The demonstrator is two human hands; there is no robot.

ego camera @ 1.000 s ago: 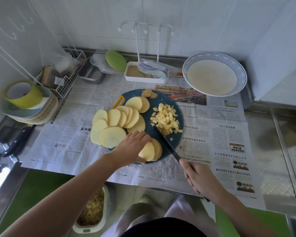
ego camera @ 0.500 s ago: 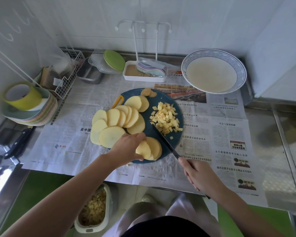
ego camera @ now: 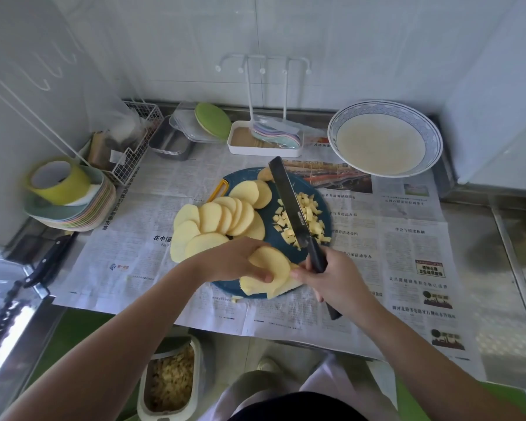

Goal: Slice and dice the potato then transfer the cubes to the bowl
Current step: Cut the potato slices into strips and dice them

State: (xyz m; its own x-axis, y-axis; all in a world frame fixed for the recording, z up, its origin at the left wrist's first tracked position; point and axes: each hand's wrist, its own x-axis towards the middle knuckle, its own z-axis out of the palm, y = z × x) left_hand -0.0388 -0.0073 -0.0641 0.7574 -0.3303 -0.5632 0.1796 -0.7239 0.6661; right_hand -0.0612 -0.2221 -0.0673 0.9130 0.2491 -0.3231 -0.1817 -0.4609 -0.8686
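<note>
A round dark blue cutting board (ego camera: 289,253) lies on newspaper. Fanned pale yellow potato slices (ego camera: 216,221) cover its left half, and a heap of small potato cubes (ego camera: 304,218) sits on its right. My left hand (ego camera: 240,262) grips a small stack of potato slices (ego camera: 271,270), lifted at the board's near edge. My right hand (ego camera: 331,278) grips the handle of a black knife (ego camera: 289,202), and its fingertips touch the held stack. The blade points away over the cubes. A blue-rimmed white bowl (ego camera: 383,141) stands at the back right.
Stacked plates with a yellow tape roll (ego camera: 60,180) stand at left beside a wire basket (ego camera: 134,147). A white rack tray (ego camera: 264,141) and metal containers (ego camera: 170,142) line the back wall. A second knife (ego camera: 49,262) lies left. A bin of scraps (ego camera: 170,381) sits below the counter edge.
My left hand lifted the stack of slices off the board's near edge. My right hand swung the knife up so its blade points away, and came in against the stack.
</note>
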